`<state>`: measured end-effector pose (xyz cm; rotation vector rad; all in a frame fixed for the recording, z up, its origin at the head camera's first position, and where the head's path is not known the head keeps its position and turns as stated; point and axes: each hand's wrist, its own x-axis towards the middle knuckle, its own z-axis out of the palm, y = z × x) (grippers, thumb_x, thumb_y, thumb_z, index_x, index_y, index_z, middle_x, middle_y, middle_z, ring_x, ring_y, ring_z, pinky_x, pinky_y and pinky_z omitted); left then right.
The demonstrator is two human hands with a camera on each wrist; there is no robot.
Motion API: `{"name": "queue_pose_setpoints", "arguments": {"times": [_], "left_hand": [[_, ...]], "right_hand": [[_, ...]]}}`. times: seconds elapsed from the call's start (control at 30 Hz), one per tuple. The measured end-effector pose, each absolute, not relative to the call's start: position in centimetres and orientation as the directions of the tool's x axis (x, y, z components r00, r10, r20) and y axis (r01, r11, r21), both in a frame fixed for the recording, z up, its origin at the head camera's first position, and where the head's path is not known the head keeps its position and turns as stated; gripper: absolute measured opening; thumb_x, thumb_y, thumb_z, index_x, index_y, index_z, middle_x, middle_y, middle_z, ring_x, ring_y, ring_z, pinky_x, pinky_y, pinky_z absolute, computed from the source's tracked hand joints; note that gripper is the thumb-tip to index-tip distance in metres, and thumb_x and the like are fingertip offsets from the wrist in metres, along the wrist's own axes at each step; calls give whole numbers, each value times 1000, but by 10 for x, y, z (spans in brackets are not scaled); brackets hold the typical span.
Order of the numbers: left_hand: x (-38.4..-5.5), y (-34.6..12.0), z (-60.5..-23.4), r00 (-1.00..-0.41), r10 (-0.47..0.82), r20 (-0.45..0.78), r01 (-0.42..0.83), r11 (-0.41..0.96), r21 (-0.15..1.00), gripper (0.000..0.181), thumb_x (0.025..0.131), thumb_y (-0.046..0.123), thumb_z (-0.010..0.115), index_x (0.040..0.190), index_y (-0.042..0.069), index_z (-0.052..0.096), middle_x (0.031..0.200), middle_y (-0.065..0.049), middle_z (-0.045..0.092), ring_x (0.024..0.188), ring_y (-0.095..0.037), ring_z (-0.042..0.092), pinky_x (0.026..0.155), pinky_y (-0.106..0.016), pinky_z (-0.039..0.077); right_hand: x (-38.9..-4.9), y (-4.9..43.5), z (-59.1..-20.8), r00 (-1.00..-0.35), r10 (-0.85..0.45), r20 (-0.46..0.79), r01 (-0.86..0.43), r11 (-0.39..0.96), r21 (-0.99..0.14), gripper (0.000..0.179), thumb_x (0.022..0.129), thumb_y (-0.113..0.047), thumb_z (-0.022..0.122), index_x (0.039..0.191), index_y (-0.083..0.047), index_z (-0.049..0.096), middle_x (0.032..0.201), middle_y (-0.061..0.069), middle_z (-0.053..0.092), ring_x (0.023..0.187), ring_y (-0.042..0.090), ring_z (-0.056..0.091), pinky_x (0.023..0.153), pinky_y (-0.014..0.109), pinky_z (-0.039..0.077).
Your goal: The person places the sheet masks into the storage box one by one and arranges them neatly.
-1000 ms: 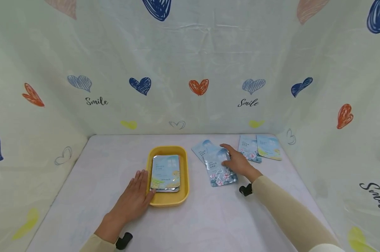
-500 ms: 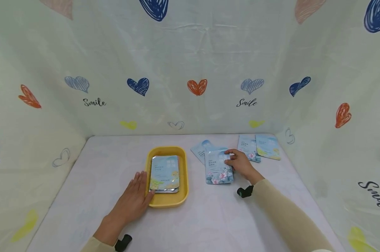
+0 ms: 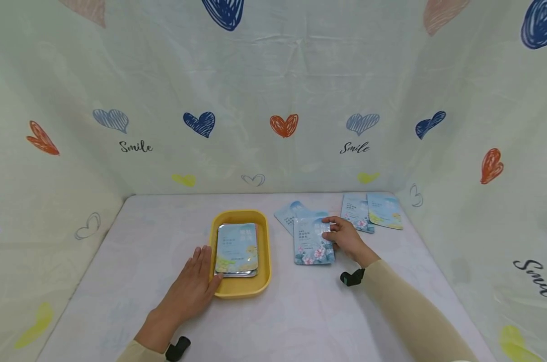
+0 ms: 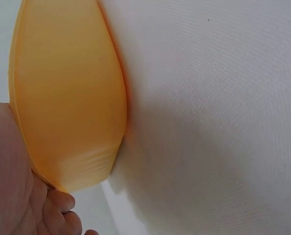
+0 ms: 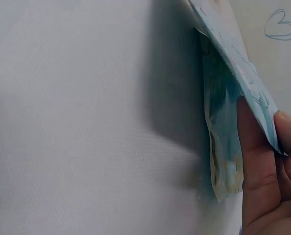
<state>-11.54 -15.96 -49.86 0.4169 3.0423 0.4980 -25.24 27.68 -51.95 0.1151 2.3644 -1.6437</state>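
My right hand (image 3: 347, 239) pinches a pale blue foil face mask packet (image 3: 309, 246) with pink flowers by its right edge. In the right wrist view the thumb is on one face of this packet (image 5: 235, 61) and fingers on the other; a further packet (image 5: 223, 122) shows beneath it. Partly covered behind it lies another blue packet (image 3: 286, 217). My left hand (image 3: 187, 286) rests with straight fingers along the left rim of a yellow tray (image 3: 243, 290). Inside the tray is a small stack of packets (image 3: 237, 246), with a blue and yellow one on top.
Two more packets, one flowered (image 3: 356, 213) and one with a yellow lower edge (image 3: 385, 211), overlap at the table's back right corner. A white cloth (image 3: 291, 322) covers the table. Heart-printed curtains (image 3: 255, 75) enclose the back and sides.
My right hand has turned the held packet from a slant to upright and straight, then shifted it slightly left. The left hand and tray keep their places.
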Motion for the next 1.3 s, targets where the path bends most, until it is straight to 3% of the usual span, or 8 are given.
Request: {"name": "queue_pose_setpoints", "arguments": {"times": [0.2,0.57,1.0,1.2,1.3], "left_hand": [[-115,-160,-499,-965,260,-13,243,917,316,80,112,36,50,162,-14,14,169,-34,24,160,-48,16,128,-63,24],[-111,-160,-501,-967,253,20,245,915,321,80,112,36,50,162,-15,15,168,-35,24,160,-49,17,127,-64,25],[-111,-160,-502,-966,254,47,256,916,308,80,111,36,52,162,-15,16,167,-36,25,159,-49,19,126,-64,27],[-113,-160,-502,-964,262,45,263,916,304,80,112,38,50,163,-13,15,169,-34,21,160,-49,17,127,-64,25],[-114,-159,-501,-964,263,37,262,916,303,80,112,39,50,163,-13,16,169,-34,21,160,-49,16,127,-64,25]], "right_hand": [[-252,277,-517,-970,-67,-235,198,346,-917,46,103,-7,68,147,-12,56,122,14,51,88,21,53,68,33,50],[-255,271,-506,-974,-56,-218,188,333,-924,43,105,-8,65,147,-6,55,126,17,60,94,21,61,75,33,57],[-258,250,-475,-979,-70,-189,155,342,-927,42,104,-11,66,146,-10,57,138,18,60,97,24,60,76,34,56],[-259,233,-466,-982,-94,-164,129,304,-944,41,104,-9,67,144,-9,59,130,17,58,91,23,58,74,38,54],[-258,221,-462,-981,-105,-161,124,291,-949,42,103,-9,67,144,-9,59,136,18,58,92,22,60,72,34,54]]}}
